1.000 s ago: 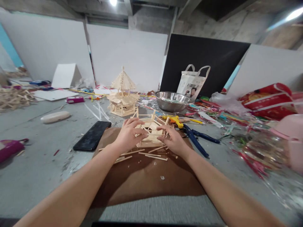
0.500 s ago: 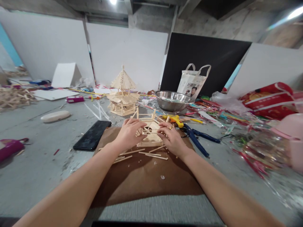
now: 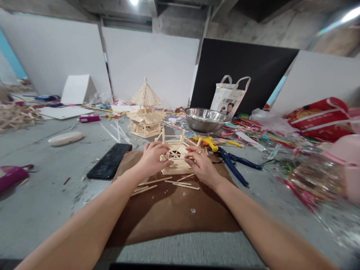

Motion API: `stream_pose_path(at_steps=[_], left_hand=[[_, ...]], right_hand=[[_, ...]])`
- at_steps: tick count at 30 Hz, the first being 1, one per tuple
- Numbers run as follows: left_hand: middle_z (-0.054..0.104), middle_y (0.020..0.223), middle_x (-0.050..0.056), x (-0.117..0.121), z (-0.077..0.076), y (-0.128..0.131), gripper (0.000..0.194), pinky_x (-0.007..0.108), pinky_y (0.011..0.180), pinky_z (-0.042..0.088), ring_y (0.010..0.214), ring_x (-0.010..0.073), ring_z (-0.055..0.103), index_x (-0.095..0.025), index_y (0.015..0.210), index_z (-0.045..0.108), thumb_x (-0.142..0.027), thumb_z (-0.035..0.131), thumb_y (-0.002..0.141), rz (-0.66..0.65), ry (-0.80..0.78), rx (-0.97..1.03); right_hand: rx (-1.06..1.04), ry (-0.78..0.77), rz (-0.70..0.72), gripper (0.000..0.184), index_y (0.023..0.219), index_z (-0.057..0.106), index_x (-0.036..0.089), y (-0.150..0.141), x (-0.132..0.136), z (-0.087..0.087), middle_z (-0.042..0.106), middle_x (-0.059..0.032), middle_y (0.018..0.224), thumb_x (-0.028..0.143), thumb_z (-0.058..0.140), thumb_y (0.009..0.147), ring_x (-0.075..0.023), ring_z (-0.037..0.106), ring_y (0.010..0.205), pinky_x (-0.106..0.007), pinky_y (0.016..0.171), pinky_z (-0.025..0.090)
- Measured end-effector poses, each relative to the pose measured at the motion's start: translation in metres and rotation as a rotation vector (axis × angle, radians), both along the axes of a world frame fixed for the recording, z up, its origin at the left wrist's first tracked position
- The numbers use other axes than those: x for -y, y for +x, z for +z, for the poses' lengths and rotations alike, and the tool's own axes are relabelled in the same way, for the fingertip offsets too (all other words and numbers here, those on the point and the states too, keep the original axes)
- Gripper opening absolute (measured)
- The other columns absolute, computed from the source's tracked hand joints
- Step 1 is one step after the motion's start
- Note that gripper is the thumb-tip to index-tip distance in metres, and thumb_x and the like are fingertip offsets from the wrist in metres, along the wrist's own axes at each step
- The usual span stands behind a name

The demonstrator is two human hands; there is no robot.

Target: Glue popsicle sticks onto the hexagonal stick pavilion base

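Note:
A small framework of pale wooden sticks [image 3: 177, 167], with short posts standing at its corners, rests on brown paper [image 3: 180, 217]. My left hand [image 3: 153, 159] grips its left side, thumb and fingers closing round the edge. On the opposite side, my right hand [image 3: 203, 167] has its curled fingers on the framework, a ring on one finger. A thin stick crosses the gap between the two hands; its ends are hidden by the fingers. Several loose sticks [image 3: 185, 185] lie on the paper just in front.
Behind stands a stick pavilion [image 3: 146, 120] with a pointed roof. A black phone [image 3: 109, 161] lies left; a yellow glue gun [image 3: 209, 143] and blue-handled pliers [image 3: 232, 165] lie right. Farther back are a steel bowl [image 3: 206, 125] and a tote bag [image 3: 227, 99].
My right hand has shifted slightly left and its fingers have changed position on the framework. My left hand has moved only a little, also to the left.

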State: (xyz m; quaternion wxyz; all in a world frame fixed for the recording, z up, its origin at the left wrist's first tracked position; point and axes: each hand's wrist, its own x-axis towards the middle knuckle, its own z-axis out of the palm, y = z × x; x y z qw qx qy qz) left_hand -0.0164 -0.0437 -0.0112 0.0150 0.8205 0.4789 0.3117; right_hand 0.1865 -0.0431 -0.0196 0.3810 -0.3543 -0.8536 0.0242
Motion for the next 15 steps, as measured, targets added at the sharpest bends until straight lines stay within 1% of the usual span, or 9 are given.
stream_pose_path(at_steps=[6, 8, 12, 13, 15], left_hand=[[0.06, 0.103, 0.0, -0.002, -0.003, 0.0, 0.019, 0.04, 0.09, 0.024, 0.104, 0.0219, 0.04, -0.022, 0.073, 0.062, -0.039, 0.056, 0.066, 0.018, 0.002, 0.002], [0.06, 0.103, 0.001, -0.002, -0.004, 0.0, 0.019, 0.04, 0.09, 0.025, 0.104, 0.0218, 0.04, -0.022, 0.073, 0.062, -0.039, 0.056, 0.067, 0.018, 0.003, 0.0], [0.059, 0.103, 0.0, -0.002, -0.003, 0.0, 0.018, 0.04, 0.09, 0.025, 0.104, 0.0216, 0.04, -0.022, 0.071, 0.062, -0.038, 0.056, 0.067, 0.014, 0.004, -0.002], [0.059, 0.103, 0.0, -0.001, -0.003, 0.0, 0.018, 0.04, 0.09, 0.025, 0.104, 0.0217, 0.04, -0.022, 0.071, 0.061, -0.038, 0.056, 0.067, 0.013, 0.002, -0.004], [0.059, 0.104, 0.0, -0.001, -0.002, 0.0, 0.018, 0.039, 0.09, 0.025, 0.104, 0.0218, 0.04, -0.021, 0.071, 0.061, -0.038, 0.055, 0.068, 0.015, -0.003, -0.011]], right_hand=[[-0.016, -0.001, 0.006, 0.014, 0.079, 0.054, 0.019, 0.0, -0.001, -0.002, 0.052, -0.0082, 0.102, 0.027, 0.043, 0.081, -0.0177, 0.047, 0.099, -0.036, 0.086, 0.036], [-0.031, 0.006, 0.016, 0.013, 0.085, 0.053, 0.02, 0.001, 0.0, -0.001, 0.051, -0.0085, 0.107, 0.028, 0.045, 0.08, -0.0183, 0.046, 0.103, -0.037, 0.089, 0.034], [-0.018, -0.005, 0.023, 0.03, 0.105, 0.047, 0.021, 0.006, 0.0, 0.001, 0.051, -0.0087, 0.111, 0.031, 0.048, 0.077, -0.0189, 0.043, 0.107, -0.037, 0.091, 0.033], [-0.001, -0.007, 0.023, 0.032, 0.107, 0.046, 0.021, 0.008, 0.0, 0.001, 0.051, -0.0086, 0.11, 0.031, 0.048, 0.077, -0.0187, 0.044, 0.107, -0.037, 0.091, 0.033], [0.035, 0.003, 0.022, 0.029, 0.105, 0.049, 0.02, 0.011, -0.001, 0.002, 0.051, -0.0086, 0.11, 0.031, 0.048, 0.078, -0.0183, 0.044, 0.106, -0.036, 0.091, 0.034]])
